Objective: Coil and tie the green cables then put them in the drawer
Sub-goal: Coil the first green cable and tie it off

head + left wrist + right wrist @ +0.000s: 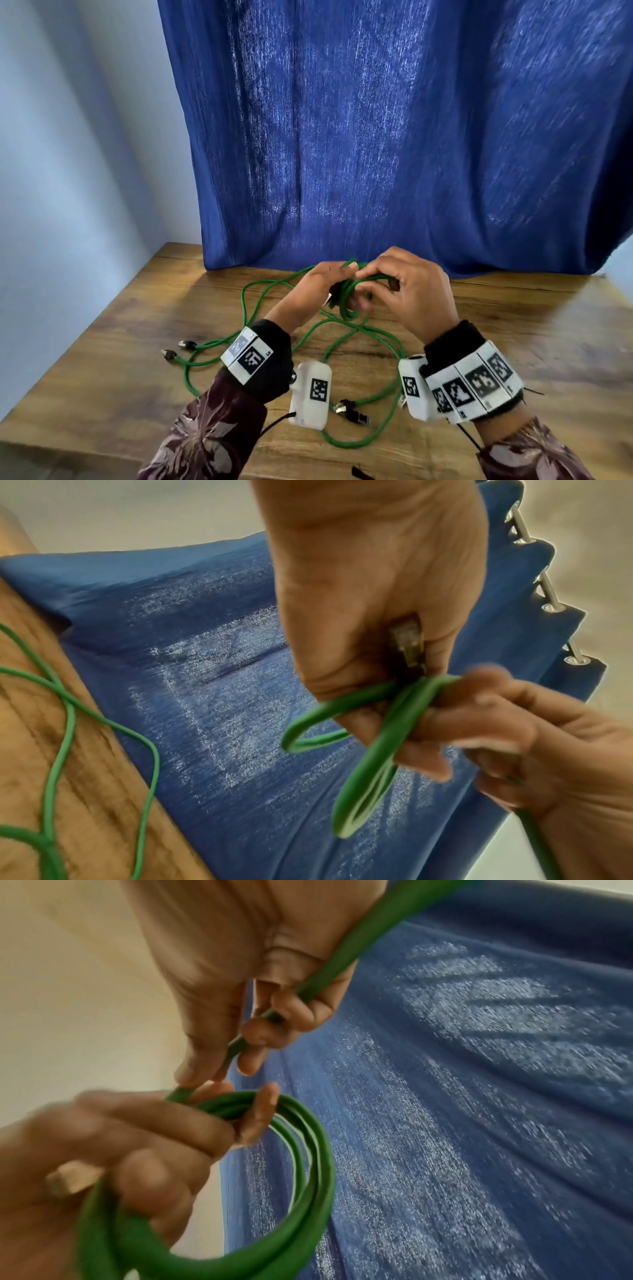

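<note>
I hold a small coil of green cable [349,301] above the wooden table [130,329], just in front of the curtain. My left hand [322,284] grips the coil's loops [308,1177] together with a plug [407,642]. My right hand [407,287] is against the coil on its right side and pinches a single green strand [329,961] that runs through its fingers into the coil. In the left wrist view my left hand [359,601] comes from the top and my right hand [548,737] from the lower right. No drawer is in view.
More green cable [342,346] sprawls loose over the table under my wrists. Its plugs lie at the left [178,347] and near the front [352,411]. A blue curtain [376,137] hangs at the table's back edge. A pale wall [68,137] is on the left.
</note>
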The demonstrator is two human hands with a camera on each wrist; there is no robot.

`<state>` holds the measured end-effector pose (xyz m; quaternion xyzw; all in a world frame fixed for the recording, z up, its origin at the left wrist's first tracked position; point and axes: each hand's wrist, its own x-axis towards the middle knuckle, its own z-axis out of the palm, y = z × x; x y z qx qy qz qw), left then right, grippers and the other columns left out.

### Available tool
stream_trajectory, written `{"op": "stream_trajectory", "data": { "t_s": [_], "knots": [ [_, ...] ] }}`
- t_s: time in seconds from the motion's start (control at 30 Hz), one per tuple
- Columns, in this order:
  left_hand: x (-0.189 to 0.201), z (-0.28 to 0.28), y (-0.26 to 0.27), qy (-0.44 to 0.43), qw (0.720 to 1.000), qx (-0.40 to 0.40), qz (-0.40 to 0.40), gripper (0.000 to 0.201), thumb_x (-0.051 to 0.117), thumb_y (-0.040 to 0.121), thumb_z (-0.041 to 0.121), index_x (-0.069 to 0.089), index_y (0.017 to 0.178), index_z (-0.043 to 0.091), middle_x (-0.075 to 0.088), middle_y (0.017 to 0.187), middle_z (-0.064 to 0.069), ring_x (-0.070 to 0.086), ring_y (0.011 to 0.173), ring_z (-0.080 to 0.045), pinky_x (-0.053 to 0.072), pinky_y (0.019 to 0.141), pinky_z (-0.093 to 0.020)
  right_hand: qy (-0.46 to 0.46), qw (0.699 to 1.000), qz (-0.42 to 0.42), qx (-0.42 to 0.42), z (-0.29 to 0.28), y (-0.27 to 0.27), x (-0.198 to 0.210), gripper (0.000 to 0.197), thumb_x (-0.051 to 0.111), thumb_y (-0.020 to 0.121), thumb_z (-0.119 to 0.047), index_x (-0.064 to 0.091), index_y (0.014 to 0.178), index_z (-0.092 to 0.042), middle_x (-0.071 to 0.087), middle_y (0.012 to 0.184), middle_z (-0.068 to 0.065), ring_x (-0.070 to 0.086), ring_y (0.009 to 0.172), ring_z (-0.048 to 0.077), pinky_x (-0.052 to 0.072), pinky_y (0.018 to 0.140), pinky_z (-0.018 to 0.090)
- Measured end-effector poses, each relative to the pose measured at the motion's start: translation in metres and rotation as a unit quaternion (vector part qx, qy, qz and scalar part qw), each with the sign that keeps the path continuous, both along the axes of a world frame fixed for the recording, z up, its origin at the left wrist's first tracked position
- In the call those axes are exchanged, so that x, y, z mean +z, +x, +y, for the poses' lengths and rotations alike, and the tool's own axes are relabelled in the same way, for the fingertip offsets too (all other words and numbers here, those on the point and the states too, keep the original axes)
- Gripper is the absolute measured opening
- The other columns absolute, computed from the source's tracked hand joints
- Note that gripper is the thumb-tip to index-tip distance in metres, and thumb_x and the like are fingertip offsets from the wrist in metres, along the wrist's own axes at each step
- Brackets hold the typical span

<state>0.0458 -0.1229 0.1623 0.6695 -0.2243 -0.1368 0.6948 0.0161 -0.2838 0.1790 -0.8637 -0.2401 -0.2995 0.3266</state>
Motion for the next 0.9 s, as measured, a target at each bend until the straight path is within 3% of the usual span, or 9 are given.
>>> {"op": "stream_trajectory", "data": {
  "t_s": [0.1,0.2,0.3,0.4,0.53,0.63,0.73,0.8,0.9],
  "knots": [
    [0.001,-0.005,-0.004,-0.02,0.998,-0.036,0.054,0.041,0.031,0.098,0.034,0.048,0.069,0.009,0.041,0.04,0.006,0.046,0.035,-0.012,0.04,0.054,-0.029,0.03,0.999,0.036,0.024,-0.003,0.01,0.001,0.02,0.068,0.07,-0.045,0.071,0.083,-0.031,0.061,0.08,-0.013,0.06,0.073,0.006,0.051,0.065,0.034],
    [0.004,-0.003,-0.007,-0.063,0.986,-0.098,0.119,0.044,0.029,0.096,0.042,0.051,0.076,0.008,0.029,0.037,0.011,0.032,0.028,-0.006,0.042,0.046,-0.021,0.073,0.992,0.088,0.055,-0.01,0.015,0.001,0.021,0.073,0.069,-0.034,0.067,0.089,-0.03,0.062,0.078,-0.009,0.059,0.071,0.007,0.047,0.067,0.022],
    [0.003,0.005,-0.007,-0.106,0.978,-0.121,0.13,0.03,0.047,0.094,0.034,0.052,0.085,0.005,0.029,0.037,0.015,0.03,0.028,-0.001,0.041,0.043,-0.018,0.171,0.972,0.139,0.084,-0.023,0.022,0.0,0.017,0.072,0.075,-0.018,0.064,0.084,-0.029,0.065,0.074,-0.005,0.052,0.058,0.004,0.043,0.058,0.016],
    [-0.001,0.01,-0.004,-0.19,0.957,-0.138,0.173,0.026,0.052,0.091,0.035,0.048,0.082,0.011,0.032,0.035,0.014,0.032,0.028,0.0,0.042,0.045,-0.018,0.247,0.947,0.175,0.11,-0.035,0.025,-0.005,0.024,0.062,0.085,0.0,0.065,0.089,-0.023,0.068,0.071,0.001,0.046,0.047,0.006,0.04,0.048,0.014],
    [-0.006,0.015,0.005,-0.329,0.907,-0.15,0.216,0.027,0.068,0.079,0.037,0.055,0.077,0.014,0.027,0.036,0.01,0.038,0.029,-0.001,0.044,0.046,-0.019,0.241,0.954,0.159,0.078,-0.046,0.021,-0.023,0.037,0.054,0.09,0.0,0.062,0.113,-0.027,0.064,0.077,0.005,0.048,0.051,0.005,0.04,0.049,0.013],
    [-0.004,0.019,0.011,-0.372,0.9,-0.102,0.205,0.027,0.067,0.079,0.036,0.054,0.076,0.013,0.031,0.035,0.009,0.038,0.028,-0.002,0.043,0.045,-0.018,0.242,0.958,0.149,0.035,-0.049,0.015,-0.042,0.043,0.055,0.09,-0.003,0.058,0.121,-0.032,0.061,0.082,0.002,0.048,0.052,0.01,0.042,0.046,0.019],
    [0.0,0.015,0.013,-0.393,0.895,-0.033,0.208,0.028,0.045,0.088,0.036,0.049,0.075,0.012,0.036,0.035,0.009,0.035,0.027,-0.002,0.041,0.043,-0.017,0.113,0.991,0.068,-0.039,-0.041,0.007,-0.053,0.049,0.059,0.08,-0.008,0.056,0.125,-0.027,0.055,0.091,-0.002,0.052,0.068,0.007,0.047,0.067,0.021],
    [0.002,0.01,0.014,-0.399,0.892,0.016,0.213,0.029,0.036,0.092,0.036,0.045,0.076,0.014,0.039,0.04,0.009,0.035,0.029,-0.002,0.041,0.043,-0.017,0.001,0.996,0.05,-0.071,-0.033,0.002,-0.061,0.059,0.061,0.076,-0.007,0.051,0.132,-0.019,0.05,0.106,-0.002,0.048,0.086,0.001,0.04,0.081,0.013],
    [0.0,0.007,0.019,-0.398,0.891,0.092,0.2,0.034,0.031,0.099,0.034,0.045,0.075,0.014,0.057,0.053,0.005,0.04,0.033,-0.003,0.046,0.046,-0.019,-0.061,0.993,0.087,-0.045,-0.021,-0.009,-0.068,0.056,0.054,0.075,-0.008,0.053,0.131,-0.017,0.042,0.117,-0.004,0.052,0.097,0.005,0.042,0.084,0.012]
  ]
}}
